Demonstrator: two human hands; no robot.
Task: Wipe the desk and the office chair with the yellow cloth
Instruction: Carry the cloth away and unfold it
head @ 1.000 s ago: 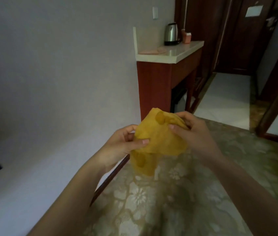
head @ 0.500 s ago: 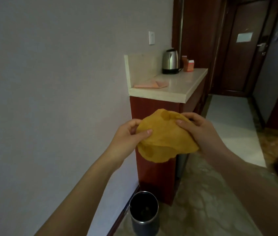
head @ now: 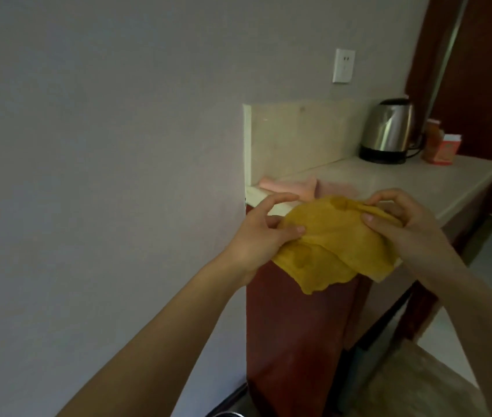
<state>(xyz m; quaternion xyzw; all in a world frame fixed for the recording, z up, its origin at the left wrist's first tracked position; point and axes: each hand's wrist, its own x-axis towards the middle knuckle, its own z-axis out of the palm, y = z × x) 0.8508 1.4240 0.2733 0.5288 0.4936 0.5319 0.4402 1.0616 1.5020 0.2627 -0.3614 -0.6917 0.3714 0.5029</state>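
Observation:
The yellow cloth [head: 338,242] is bunched between both hands, held in the air just over the near corner of the desk [head: 413,188], a red-brown cabinet with a pale stone top. My left hand [head: 264,233] pinches the cloth's left edge with thumb and fingers. My right hand [head: 404,224] grips its right side, fingers curled over the top. A loose flap of cloth hangs down in front of the desk's side panel. No office chair is in view.
A steel kettle [head: 387,130] and a small orange box [head: 446,149] stand at the far end of the desk top. A pink folded cloth [head: 286,185] lies by the backsplash. A wall socket [head: 343,66] sits above; grey wall fills the left, dark doors the right.
The view has closed in on the desk. Both hands carried the cloth forward and up to the desk's near corner, spreading it wider; the bin has dropped almost out of view.

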